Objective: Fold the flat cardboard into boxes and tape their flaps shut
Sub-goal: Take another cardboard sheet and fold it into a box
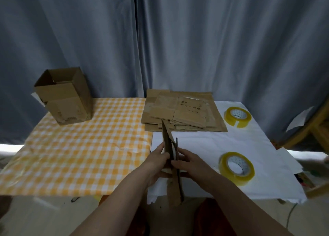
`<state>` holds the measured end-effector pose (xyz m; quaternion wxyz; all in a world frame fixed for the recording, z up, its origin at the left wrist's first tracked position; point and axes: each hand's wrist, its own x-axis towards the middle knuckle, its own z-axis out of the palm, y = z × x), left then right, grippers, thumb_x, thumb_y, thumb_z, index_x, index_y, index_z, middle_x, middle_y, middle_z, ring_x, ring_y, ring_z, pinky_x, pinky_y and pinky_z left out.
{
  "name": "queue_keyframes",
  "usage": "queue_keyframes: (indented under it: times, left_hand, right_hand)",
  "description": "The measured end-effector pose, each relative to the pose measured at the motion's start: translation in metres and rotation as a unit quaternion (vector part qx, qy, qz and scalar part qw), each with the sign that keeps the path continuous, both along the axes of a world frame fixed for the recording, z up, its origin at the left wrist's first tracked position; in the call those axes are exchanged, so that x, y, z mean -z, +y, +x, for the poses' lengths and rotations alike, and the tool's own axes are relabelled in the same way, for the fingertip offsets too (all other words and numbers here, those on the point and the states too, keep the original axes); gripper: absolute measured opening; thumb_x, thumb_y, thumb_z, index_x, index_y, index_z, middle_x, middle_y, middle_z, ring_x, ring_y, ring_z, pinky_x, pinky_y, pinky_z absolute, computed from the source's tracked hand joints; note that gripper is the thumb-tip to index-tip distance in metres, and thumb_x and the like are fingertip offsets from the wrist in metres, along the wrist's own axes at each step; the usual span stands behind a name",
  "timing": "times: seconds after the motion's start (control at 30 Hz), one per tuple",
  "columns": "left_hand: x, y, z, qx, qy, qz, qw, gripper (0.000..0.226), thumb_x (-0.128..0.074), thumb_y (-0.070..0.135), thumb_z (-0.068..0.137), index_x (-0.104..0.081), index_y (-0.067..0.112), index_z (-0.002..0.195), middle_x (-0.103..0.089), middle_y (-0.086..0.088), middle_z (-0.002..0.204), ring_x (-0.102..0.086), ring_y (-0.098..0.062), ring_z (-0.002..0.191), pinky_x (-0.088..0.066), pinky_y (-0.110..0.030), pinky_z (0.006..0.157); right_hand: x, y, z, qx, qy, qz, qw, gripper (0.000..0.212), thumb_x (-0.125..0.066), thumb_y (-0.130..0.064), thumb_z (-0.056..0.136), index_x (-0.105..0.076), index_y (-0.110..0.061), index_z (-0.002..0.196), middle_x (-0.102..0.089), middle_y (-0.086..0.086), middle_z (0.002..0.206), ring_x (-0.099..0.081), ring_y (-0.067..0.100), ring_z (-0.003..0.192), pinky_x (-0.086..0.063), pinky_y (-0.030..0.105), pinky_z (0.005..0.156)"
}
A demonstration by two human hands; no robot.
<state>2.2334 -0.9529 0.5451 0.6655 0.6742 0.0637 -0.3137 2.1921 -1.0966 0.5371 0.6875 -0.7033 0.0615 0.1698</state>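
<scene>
I hold a flat cardboard blank [175, 187] upright and edge-on above the table's near edge. My left hand [157, 162] grips its left face, fingers curled round the edge. My right hand [189, 162] grips the right face. A stack of flat cardboard blanks [185, 111] lies at the back of the white sheet. An erected box [65, 95] with open top flaps stands at the back left on the checked cloth. Two rolls of yellowish tape lie to the right: one [237, 117] far, one [235, 167] near my right hand.
The table carries a yellow checked cloth [80, 146] on the left and a white sheet [249, 146] on the right. Grey curtains hang behind. A wooden frame [313, 129] stands at the right edge.
</scene>
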Motion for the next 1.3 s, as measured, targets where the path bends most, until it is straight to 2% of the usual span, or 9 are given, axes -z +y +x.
queue_keyframes:
  times: [0.17, 0.37, 0.57, 0.7, 0.8, 0.9, 1.0, 1.1, 1.3]
  left_hand:
    - [-0.007, -0.003, -0.004, 0.037, -0.09, 0.097, 0.99, 0.037, -0.052, 0.013, 0.096, -0.05, 0.024, 0.132, -0.065, -0.009, 0.111, -0.065, -0.027, 0.098, -0.059, -0.042, 0.08]
    - [-0.035, 0.035, 0.008, 0.101, -0.167, 0.16, 0.968, 0.041, -0.042, -0.002, 0.095, -0.05, 0.025, 0.125, -0.061, -0.006, 0.113, -0.059, -0.025, 0.108, -0.052, -0.047, 0.093]
    - [-0.033, 0.052, -0.006, 0.04, -0.101, 0.089, 0.99, 0.039, -0.038, -0.008, 0.096, -0.058, 0.015, 0.12, -0.068, -0.017, 0.106, -0.066, -0.032, 0.1, -0.056, -0.047, 0.086]
    - [-0.018, 0.046, -0.019, -0.029, -0.058, 0.097, 0.993, 0.033, -0.045, -0.006, 0.093, -0.057, 0.01, 0.12, -0.067, -0.017, 0.099, -0.066, -0.03, 0.091, -0.058, -0.044, 0.077]
    - [-0.019, 0.047, -0.016, -0.052, -0.075, 0.12, 0.989, 0.036, -0.047, -0.006, 0.092, -0.056, 0.012, 0.122, -0.066, -0.015, 0.102, -0.066, -0.028, 0.091, -0.058, -0.036, 0.067]
    - [-0.027, 0.051, -0.009, -0.04, -0.091, 0.106, 0.989, 0.037, -0.048, -0.008, 0.091, -0.056, 0.011, 0.122, -0.067, -0.014, 0.101, -0.066, -0.027, 0.089, -0.058, -0.032, 0.062]
    - [-0.028, 0.051, -0.007, -0.036, -0.085, 0.103, 0.99, 0.038, -0.048, -0.007, 0.092, -0.056, 0.014, 0.123, -0.066, -0.011, 0.1, -0.065, -0.026, 0.09, -0.058, -0.031, 0.064]
    - [-0.012, 0.048, -0.016, -0.037, -0.074, 0.12, 0.989, 0.042, -0.053, -0.004, 0.091, -0.053, 0.014, 0.129, -0.065, -0.007, 0.098, -0.064, -0.022, 0.087, -0.055, -0.029, 0.062]
    - [0.008, 0.058, -0.016, -0.061, -0.104, 0.093, 0.988, 0.086, -0.05, -0.003, 0.094, -0.001, 0.038, 0.152, -0.054, -0.01, 0.131, -0.061, -0.027, 0.108, -0.052, -0.046, 0.093]
  right_hand:
    - [0.0, 0.009, -0.002, 0.072, -0.016, -0.196, 0.978, 0.016, -0.045, -0.024, 0.097, -0.058, -0.02, 0.104, -0.064, -0.001, 0.095, -0.062, 0.013, 0.086, -0.054, 0.026, 0.071]
    - [-0.028, -0.016, 0.012, 0.119, -0.11, -0.415, 0.895, 0.022, -0.036, -0.021, 0.1, -0.047, -0.016, 0.081, -0.045, -0.007, 0.069, -0.049, 0.009, 0.062, -0.036, 0.02, 0.052]
    - [-0.05, -0.027, 0.034, 0.103, -0.054, -0.409, 0.905, 0.032, -0.038, -0.026, 0.1, -0.053, -0.002, 0.084, -0.061, 0.019, 0.08, -0.059, 0.028, 0.061, -0.051, 0.031, 0.051]
    - [-0.035, -0.014, 0.02, 0.0, -0.032, -0.362, 0.932, 0.033, -0.059, -0.023, 0.092, -0.047, -0.01, 0.119, -0.054, 0.007, 0.108, -0.058, 0.023, 0.094, -0.053, 0.03, 0.069]
    - [-0.038, -0.014, 0.011, -0.088, 0.053, -0.226, 0.969, 0.038, -0.068, -0.016, 0.084, -0.044, -0.024, 0.113, -0.055, 0.0, 0.103, -0.06, 0.013, 0.084, -0.054, 0.023, 0.053]
    - [-0.044, -0.017, 0.017, 0.039, -0.061, -0.255, 0.964, 0.025, -0.065, -0.013, 0.083, -0.052, -0.032, 0.094, -0.061, 0.002, 0.101, -0.059, 0.012, 0.082, -0.053, 0.027, 0.064]
    - [-0.034, -0.023, 0.027, 0.16, -0.109, -0.306, 0.932, 0.063, -0.062, -0.011, 0.085, -0.034, -0.026, 0.138, -0.057, 0.009, 0.123, -0.055, 0.028, 0.109, -0.044, 0.034, 0.086]
    - [-0.005, -0.02, 0.023, 0.127, -0.098, -0.365, 0.917, 0.078, -0.055, -0.01, 0.091, -0.007, -0.023, 0.151, -0.051, 0.015, 0.134, -0.051, 0.033, 0.118, -0.04, 0.035, 0.091]
    - [0.02, -0.026, 0.02, 0.148, -0.17, -0.406, 0.885, 0.037, -0.046, -0.018, 0.098, -0.049, -0.015, 0.134, -0.059, 0.01, 0.128, -0.054, 0.028, 0.115, -0.036, 0.025, 0.088]
